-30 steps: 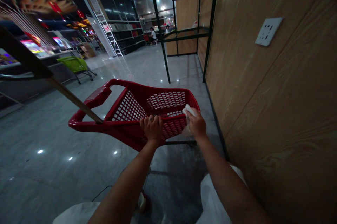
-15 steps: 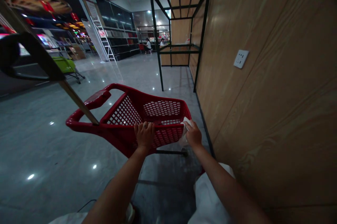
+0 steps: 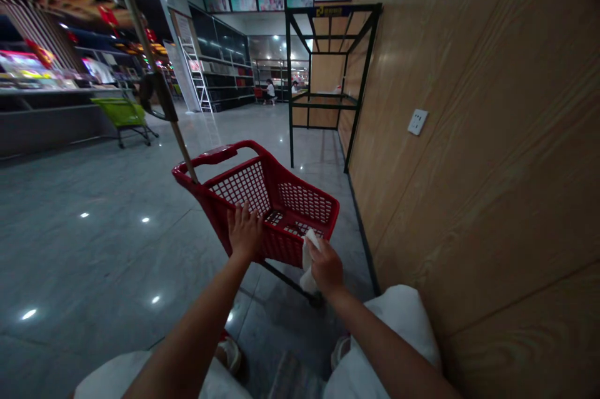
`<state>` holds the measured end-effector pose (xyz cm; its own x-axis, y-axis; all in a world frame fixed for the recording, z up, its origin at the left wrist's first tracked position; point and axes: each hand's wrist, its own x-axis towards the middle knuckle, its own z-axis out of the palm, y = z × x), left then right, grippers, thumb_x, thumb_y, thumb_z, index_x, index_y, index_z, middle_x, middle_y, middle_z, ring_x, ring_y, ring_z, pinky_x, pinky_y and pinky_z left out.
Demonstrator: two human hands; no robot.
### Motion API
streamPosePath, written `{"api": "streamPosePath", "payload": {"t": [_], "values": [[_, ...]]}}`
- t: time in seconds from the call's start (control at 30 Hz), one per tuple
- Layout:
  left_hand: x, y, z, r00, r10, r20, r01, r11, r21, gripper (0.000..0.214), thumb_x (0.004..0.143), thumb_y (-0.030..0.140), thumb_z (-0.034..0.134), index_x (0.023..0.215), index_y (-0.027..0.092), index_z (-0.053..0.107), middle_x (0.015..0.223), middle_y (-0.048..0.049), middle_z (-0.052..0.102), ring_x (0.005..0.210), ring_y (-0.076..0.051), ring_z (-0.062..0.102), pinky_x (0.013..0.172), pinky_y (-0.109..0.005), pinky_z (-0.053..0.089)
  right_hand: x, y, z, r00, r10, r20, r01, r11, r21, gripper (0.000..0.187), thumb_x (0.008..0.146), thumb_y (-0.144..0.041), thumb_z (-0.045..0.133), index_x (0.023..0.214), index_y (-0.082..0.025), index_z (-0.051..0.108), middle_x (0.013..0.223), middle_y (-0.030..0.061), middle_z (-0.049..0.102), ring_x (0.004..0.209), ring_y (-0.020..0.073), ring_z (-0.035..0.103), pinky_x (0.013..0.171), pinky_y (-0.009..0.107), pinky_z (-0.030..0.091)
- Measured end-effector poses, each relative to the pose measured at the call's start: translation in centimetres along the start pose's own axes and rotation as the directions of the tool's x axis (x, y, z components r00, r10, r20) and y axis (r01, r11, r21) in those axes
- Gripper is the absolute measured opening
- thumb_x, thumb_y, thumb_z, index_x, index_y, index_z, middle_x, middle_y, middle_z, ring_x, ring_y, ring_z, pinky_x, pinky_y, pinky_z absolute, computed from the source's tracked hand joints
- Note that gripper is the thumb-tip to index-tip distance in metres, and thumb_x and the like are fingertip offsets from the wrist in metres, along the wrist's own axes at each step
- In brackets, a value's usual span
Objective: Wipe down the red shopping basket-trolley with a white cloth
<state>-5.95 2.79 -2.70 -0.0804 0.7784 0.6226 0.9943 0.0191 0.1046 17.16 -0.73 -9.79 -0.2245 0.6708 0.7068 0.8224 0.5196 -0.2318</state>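
A red plastic shopping cart with a mesh basket stands on the floor just ahead of me, its handle end pointing away to the far left. My left hand grips the near rim of the basket. My right hand holds a white cloth at the basket's near right corner, and the cloth hangs below the rim. A long wooden pole with a black loop fitting rises from the cart's far left corner. Its lower end is hidden behind the basket rim.
A wood-panelled wall with a white wall socket runs close along my right. Ahead stands a black metal shelf frame. A green cart stands on the polished floor at left, and a ladder stands farther back. Two seated people are in the distance.
The cart has swung, its handle end turning from my left toward straight ahead. The pole now stands steeper. My right hand and the cloth sit lower, and the wall socket looks farther away.
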Motion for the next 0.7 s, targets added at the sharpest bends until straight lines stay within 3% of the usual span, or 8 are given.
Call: {"api": "streamPosePath", "payload": {"t": [0.1, 0.17, 0.23, 0.37, 0.53, 0.6, 0.7], "values": [[-2.1, 2.5, -0.4, 0.995, 0.077, 0.058, -0.072, 0.995, -0.075, 0.043, 0.093, 0.037, 0.036, 0.124, 0.018, 0.059, 0.142, -0.0117, 0.049, 0.140, -0.030, 0.030, 0.115, -0.056, 0.018, -0.6, -2.8, -0.2, 0.997, -0.079, 0.026, 0.079, 0.997, 0.002, 0.044, 0.090, -0.009, 0.046, 0.130, -0.024, 0.056, 0.126, 0.0113, 0.060, 0.110, 0.0219, 0.057, 0.097, 0.038, 0.046], [-3.4, 4.3, -0.8, 0.972, 0.190, 0.136, -0.168, 0.973, -0.161, 0.040, 0.094, 0.033, 0.034, 0.122, 0.021, 0.060, 0.139, -0.0081, 0.052, 0.137, -0.026, 0.036, 0.115, -0.051, 0.022, -0.9, -4.3, 0.0, 0.992, -0.115, 0.045, 0.115, 0.993, -0.011, 0.045, 0.091, -0.012, 0.047, 0.134, -0.022, 0.052, 0.131, 0.0118, 0.057, 0.110, 0.0220, 0.057, 0.098, 0.039, 0.046], [-4.3, 5.4, -1.3, 0.955, 0.213, 0.206, -0.167, 0.961, -0.219, 0.041, 0.095, 0.027, 0.029, 0.119, 0.022, 0.062, 0.130, -0.0064, 0.060, 0.129, -0.022, 0.046, 0.115, -0.049, 0.025, -1.2, -4.9, 0.0, 0.987, -0.148, 0.067, 0.151, 0.988, -0.029, 0.046, 0.091, -0.013, 0.047, 0.136, -0.021, 0.049, 0.132, 0.0121, 0.057, 0.111, 0.0221, 0.058, 0.099, 0.039, 0.046], [-5.2, 4.4, -2.2, 0.928, 0.240, 0.285, -0.179, 0.958, -0.224, 0.042, 0.096, 0.033, 0.030, 0.104, 0.021, 0.069, 0.110, -0.0067, 0.069, 0.121, -0.024, 0.051, 0.113, -0.053, 0.025, -1.0, -2.9, -0.7, 0.967, -0.195, 0.161, 0.205, 0.977, -0.049, 0.047, 0.088, -0.008, 0.051, 0.132, -0.025, 0.054, 0.130, 0.0099, 0.058, 0.120, 0.0225, 0.054, 0.102, 0.040, 0.045], [-5.3, 2.7, -2.2, 0.932, 0.249, 0.263, -0.198, 0.958, -0.206, 0.037, 0.092, 0.034, 0.039, 0.083, 0.023, 0.073, 0.097, -0.0066, 0.070, 0.106, -0.024, 0.057, 0.113, -0.053, 0.026, 1.3, 1.4, -2.1, 0.973, -0.087, 0.215, 0.102, 0.993, -0.057, 0.049, 0.086, -0.003, 0.050, 0.131, -0.023, 0.055, 0.135, 0.0103, 0.055, 0.127, 0.0236, 0.047, 0.104, 0.043, 0.044], [-5.3, 2.8, -1.9, 0.947, 0.222, 0.233, -0.176, 0.963, -0.204, 0.036, 0.091, 0.032, 0.040, 0.080, 0.023, 0.072, 0.095, -0.0070, 0.069, 0.104, -0.025, 0.057, 0.112, -0.053, 0.026, 1.8, 1.2, -1.9, 0.968, -0.089, 0.235, 0.099, 0.995, -0.032, 0.048, 0.086, -0.002, 0.049, 0.128, -0.023, 0.057, 0.136, 0.0094, 0.054, 0.127, 0.0238, 0.048, 0.105, 0.044, 0.043], [-5.8, 3.2, -1.6, 0.965, 0.202, 0.166, -0.158, 0.957, -0.245, 0.033, 0.091, 0.031, 0.040, 0.084, 0.023, 0.072, 0.098, -0.0071, 0.068, 0.107, -0.025, 0.055, 0.113, -0.053, 0.027, 1.1, -1.5, -0.7, 0.953, -0.175, 0.248, 0.168, 0.985, 0.046, 0.048, 0.086, -0.002, 0.049, 0.129, -0.022, 0.058, 0.137, 0.0091, 0.054, 0.128, 0.0230, 0.047, 0.107, 0.040, 0.041]]}}
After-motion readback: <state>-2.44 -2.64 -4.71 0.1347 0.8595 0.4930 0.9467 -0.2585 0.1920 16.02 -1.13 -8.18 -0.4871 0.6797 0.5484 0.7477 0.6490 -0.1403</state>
